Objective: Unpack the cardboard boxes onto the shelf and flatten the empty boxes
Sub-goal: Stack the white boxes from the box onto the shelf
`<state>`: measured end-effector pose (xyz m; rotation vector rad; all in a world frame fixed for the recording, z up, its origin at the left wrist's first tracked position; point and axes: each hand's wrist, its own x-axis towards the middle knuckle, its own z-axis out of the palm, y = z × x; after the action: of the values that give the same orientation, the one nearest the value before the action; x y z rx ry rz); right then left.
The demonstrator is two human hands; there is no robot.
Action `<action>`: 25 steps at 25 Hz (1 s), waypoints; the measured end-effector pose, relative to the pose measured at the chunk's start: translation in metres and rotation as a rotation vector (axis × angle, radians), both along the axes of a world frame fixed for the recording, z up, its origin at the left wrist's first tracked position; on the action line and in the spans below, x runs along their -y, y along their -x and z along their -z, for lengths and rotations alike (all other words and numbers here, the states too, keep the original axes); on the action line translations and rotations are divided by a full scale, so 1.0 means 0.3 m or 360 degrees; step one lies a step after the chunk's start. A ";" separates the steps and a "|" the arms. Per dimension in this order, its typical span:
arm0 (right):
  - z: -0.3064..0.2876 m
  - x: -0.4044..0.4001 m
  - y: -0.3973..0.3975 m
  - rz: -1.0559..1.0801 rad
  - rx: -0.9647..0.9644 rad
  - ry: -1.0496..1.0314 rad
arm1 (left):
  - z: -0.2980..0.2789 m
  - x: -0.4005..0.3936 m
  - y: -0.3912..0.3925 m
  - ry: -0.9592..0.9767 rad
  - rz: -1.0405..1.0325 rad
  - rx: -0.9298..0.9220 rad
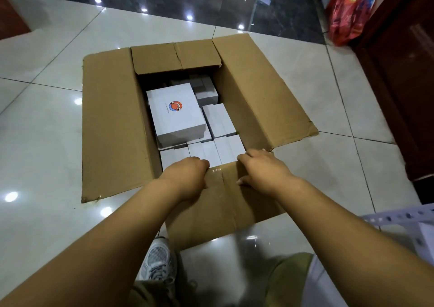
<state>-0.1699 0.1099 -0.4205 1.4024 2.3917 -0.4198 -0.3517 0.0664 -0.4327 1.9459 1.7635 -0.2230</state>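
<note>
Both hands (pixel 187 177) (pixel 263 172) grip cardboard box's (pixel 110 123) near flap (pixel 225 203).

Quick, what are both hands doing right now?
Left hand: fingers curled over the near flap of the cardboard box.
Right hand: gripping the same flap's edge.

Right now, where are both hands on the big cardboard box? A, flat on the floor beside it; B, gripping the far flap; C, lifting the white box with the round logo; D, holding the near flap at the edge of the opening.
D: the left hand and right hand curl over the edge of the near flap, and the logo box lies untouched inside.
</note>
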 end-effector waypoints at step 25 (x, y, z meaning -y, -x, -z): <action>0.055 0.256 -0.094 0.0114 -0.0184 -0.0017 | -0.025 0.094 -0.057 0.0147 0.0503 -0.0192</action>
<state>-0.1416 0.0332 -0.4369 1.5104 2.4428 -0.5202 -0.3345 0.0380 -0.4253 2.1746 1.4784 -0.5304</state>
